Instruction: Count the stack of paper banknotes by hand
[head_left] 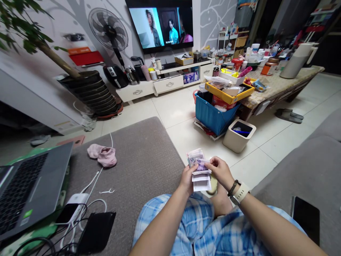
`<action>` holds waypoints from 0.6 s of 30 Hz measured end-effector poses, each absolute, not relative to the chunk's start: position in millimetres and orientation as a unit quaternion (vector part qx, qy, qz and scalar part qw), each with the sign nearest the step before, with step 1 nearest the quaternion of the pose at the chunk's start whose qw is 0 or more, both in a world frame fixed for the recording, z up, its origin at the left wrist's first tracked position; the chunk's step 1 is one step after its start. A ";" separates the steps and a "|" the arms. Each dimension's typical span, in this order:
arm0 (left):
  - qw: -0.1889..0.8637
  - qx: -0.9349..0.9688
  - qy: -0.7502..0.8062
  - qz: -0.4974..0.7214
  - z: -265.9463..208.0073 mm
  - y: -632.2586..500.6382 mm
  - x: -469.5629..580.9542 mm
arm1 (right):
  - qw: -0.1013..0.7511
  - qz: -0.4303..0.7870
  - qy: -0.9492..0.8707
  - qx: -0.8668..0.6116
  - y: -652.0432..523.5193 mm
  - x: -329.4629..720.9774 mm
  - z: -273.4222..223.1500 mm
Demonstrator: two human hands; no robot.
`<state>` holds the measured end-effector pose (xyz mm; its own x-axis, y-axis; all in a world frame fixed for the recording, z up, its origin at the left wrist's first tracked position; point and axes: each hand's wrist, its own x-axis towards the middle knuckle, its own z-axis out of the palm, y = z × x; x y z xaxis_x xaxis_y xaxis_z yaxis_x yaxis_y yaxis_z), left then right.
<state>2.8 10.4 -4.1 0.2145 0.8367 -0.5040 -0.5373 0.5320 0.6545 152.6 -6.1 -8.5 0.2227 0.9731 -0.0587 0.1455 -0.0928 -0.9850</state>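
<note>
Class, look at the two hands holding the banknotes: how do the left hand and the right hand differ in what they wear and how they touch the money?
The left hand grips the stack of banknotes from the side, while the right hand pinches the top note with its fingertips. The right wrist wears a watch and a dark bracelet; the left wrist is bare. Both hands touch the same stack, above the checked shorts.

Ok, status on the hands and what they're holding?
Left hand and right hand both gripping a stack of banknotes over the lap. Nothing in the way.
</note>
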 end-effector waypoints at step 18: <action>0.758 0.130 0.433 0.471 -7.4 14.2 4.8 | 0.515 0.477 -0.483 -0.523 -8.9 148.3 0.5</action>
